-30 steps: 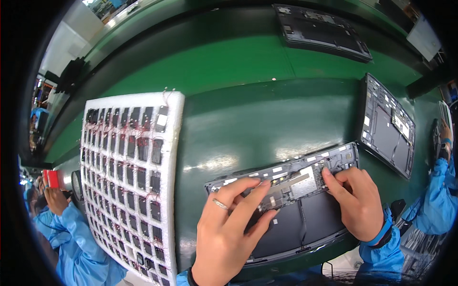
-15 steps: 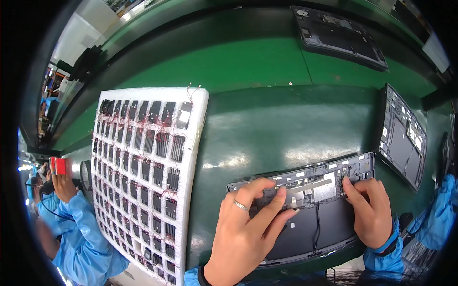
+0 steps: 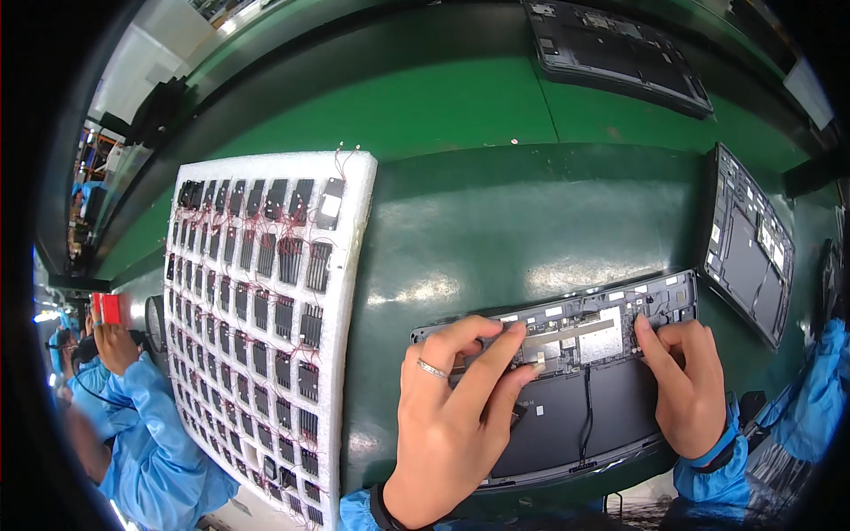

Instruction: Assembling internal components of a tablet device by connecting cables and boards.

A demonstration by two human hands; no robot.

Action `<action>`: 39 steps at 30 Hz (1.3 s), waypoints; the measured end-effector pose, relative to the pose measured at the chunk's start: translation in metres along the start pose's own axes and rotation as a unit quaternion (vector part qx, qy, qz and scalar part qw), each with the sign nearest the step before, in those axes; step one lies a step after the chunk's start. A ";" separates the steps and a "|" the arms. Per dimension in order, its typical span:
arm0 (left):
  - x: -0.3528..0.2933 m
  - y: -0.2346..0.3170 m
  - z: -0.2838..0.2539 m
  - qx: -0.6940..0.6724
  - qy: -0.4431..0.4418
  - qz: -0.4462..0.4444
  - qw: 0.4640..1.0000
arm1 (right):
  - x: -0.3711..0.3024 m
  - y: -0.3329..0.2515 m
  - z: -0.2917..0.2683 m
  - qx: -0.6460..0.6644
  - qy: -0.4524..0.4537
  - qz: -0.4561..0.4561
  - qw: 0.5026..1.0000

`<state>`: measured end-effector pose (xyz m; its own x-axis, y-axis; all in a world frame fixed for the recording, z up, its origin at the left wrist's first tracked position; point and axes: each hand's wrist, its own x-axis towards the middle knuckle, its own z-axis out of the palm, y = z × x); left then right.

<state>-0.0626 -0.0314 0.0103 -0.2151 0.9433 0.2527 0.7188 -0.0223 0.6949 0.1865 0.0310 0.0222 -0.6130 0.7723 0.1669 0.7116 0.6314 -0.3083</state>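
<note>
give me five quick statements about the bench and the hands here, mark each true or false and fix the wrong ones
1. A ring is on the left hand. True.
2. The right hand rests on the white foam tray. False: it is at the right side of the laptop base, its thumb by the circuit board.
3. The foam tray lies left of the laptop base. True.
4. Every slot in the foam tray is empty. False: most hold black parts with red wires.
5. Two more laptop bases show, one at the right and one farther off. True.
</note>
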 end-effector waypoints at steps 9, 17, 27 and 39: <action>-0.001 0.001 0.001 0.016 -0.006 0.012 1.000 | -0.001 0.001 0.002 0.013 -0.002 -0.006 1.000; -0.003 0.002 0.001 0.057 -0.028 0.036 0.997 | 0.000 -0.001 -0.002 0.023 -0.023 0.012 0.999; -0.010 0.001 0.004 0.170 -0.051 0.136 0.975 | 0.000 0.002 0.000 0.009 -0.027 -0.043 0.999; -0.030 0.007 0.022 0.191 -0.067 0.085 0.976 | 0.005 -0.002 0.004 -0.038 -0.031 -0.074 0.996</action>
<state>-0.0365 -0.0526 -0.0073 -0.0017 0.9722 0.2341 0.9357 -0.0810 0.3434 0.1811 0.0330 0.0202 -0.7309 0.6664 0.1470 0.6349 0.7430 -0.2118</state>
